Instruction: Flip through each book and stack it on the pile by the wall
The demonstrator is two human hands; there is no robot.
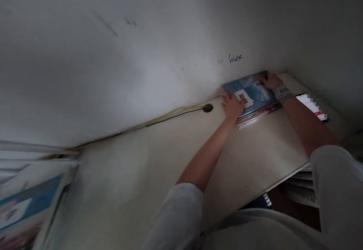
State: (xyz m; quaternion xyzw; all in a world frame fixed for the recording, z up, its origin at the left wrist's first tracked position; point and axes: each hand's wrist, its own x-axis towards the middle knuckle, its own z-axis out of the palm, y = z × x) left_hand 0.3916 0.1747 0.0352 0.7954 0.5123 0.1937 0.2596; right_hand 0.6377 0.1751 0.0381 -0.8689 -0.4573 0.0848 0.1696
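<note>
A short stack of books (252,91) in shiny clear covers lies against the wall near the far right end of the desk. The top one has a blue cover with a white label. My left hand (233,104) rests on the left end of the stack, fingers spread and thumb on the cover. Around the far right corner of the stack, my right hand (272,82) is closed, its thumb on the cover and its other fingers partly hidden. A grey band circles my right wrist.
The pale desk (170,159) runs along the white wall (159,53). Yellow and black cables lead into a round hole (208,108). A phone (312,106) with a lit screen lies near my right forearm. A blue picture book or poster (31,201) stands at lower left.
</note>
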